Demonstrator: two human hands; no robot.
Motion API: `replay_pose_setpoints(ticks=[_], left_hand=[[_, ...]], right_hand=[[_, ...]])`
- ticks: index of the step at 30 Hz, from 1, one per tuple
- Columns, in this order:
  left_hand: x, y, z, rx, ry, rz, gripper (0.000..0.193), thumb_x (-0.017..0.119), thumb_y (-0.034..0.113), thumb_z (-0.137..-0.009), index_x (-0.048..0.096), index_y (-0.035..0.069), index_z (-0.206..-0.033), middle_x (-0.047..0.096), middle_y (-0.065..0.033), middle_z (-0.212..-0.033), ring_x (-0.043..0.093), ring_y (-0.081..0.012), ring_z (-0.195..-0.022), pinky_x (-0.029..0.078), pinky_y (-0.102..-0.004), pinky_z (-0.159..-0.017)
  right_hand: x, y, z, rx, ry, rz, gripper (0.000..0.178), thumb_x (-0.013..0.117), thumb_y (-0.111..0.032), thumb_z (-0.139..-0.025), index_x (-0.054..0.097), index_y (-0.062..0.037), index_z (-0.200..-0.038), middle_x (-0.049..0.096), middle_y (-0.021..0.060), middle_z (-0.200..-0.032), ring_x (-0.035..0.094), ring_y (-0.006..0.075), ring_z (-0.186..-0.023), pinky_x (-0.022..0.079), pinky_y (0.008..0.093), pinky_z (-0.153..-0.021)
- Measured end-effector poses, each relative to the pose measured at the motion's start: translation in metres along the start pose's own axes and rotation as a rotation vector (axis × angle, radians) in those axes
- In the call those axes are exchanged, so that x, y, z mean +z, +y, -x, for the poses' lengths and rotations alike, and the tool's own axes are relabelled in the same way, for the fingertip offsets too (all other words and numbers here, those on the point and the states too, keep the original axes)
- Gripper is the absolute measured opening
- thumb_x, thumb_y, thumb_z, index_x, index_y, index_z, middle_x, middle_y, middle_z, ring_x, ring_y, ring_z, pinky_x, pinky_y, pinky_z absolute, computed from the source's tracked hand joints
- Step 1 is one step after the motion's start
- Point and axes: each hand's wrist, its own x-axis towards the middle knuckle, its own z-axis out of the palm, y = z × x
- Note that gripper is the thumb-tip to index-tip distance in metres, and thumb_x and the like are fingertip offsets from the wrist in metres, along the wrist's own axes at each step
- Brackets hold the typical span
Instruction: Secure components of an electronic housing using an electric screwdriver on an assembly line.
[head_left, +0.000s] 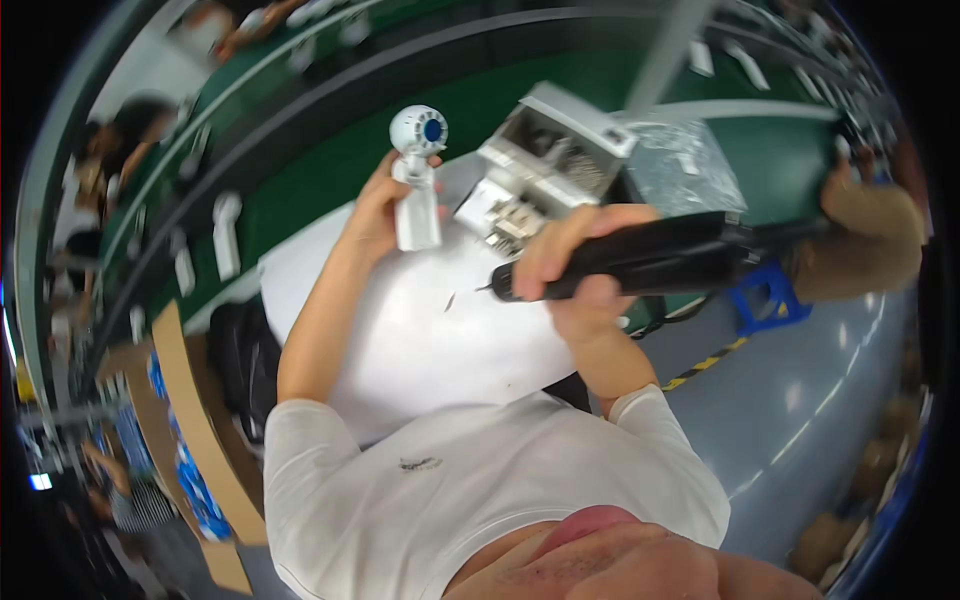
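Observation:
My left hand [375,210] is closed around a white handheld device [418,218] with a round, vented head and a blue centre, perhaps a handheld fan. It is held upright over a white sheet [470,350]. In my right hand [580,255] is a black electric screwdriver [660,258], its thin bit pointing left above the sheet. A gap separates the bit from the device. Beyond my right hand stands a small white machine with metal parts [510,222], beside an open light-grey box [615,140] holding small parts.
A clear plastic bag [690,165] lies to the right of the grey box. Similar white devices [226,235] rest on the green surface [290,195] at left. A cardboard box [180,400] stands at lower left, a blue stool [775,305] at right. Another person's arm [860,235] is at far right.

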Motion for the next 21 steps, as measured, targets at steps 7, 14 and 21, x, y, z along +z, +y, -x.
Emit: replay_pose_setpoints(ticks=[7,14,21], left_hand=[[0.011,-0.063,0.103,-0.184,0.11,0.227,0.046,0.05,0.041,-0.098,0.038,0.007,-0.126,0.058,-0.0084,-0.108,0.06,-0.0138,-0.091,0.056,-0.0319,-0.074],[-0.001,-0.08,0.107,-0.136,0.023,0.273,0.044,0.045,0.041,-0.1,0.036,0.009,-0.13,0.058,-0.0079,-0.107,0.058,-0.0127,-0.088,0.054,-0.0285,-0.076],[-0.003,-0.084,0.109,-0.14,0.018,0.258,0.046,0.045,0.041,-0.1,0.036,0.01,-0.132,0.057,-0.007,-0.107,0.057,-0.012,-0.088,0.052,-0.0277,-0.075]], right_hand=[[0.021,0.018,0.02,0.143,-0.129,0.041,0.041,0.06,-0.042,-0.091,0.039,-0.0117,-0.109,0.05,0.0071,-0.066,0.048,0.0158,-0.044,0.044,0.0287,-0.04],[0.014,0.061,0.035,0.166,-0.206,0.228,0.036,0.048,-0.046,-0.094,0.043,-0.0141,-0.111,0.047,0.0051,-0.066,0.044,0.0139,-0.043,0.041,0.0291,-0.039],[0.014,0.075,0.04,0.19,-0.212,0.193,0.03,0.053,-0.033,-0.096,0.038,-0.0108,-0.11,0.049,0.0065,-0.063,0.044,0.014,-0.041,0.042,0.0265,-0.037]])
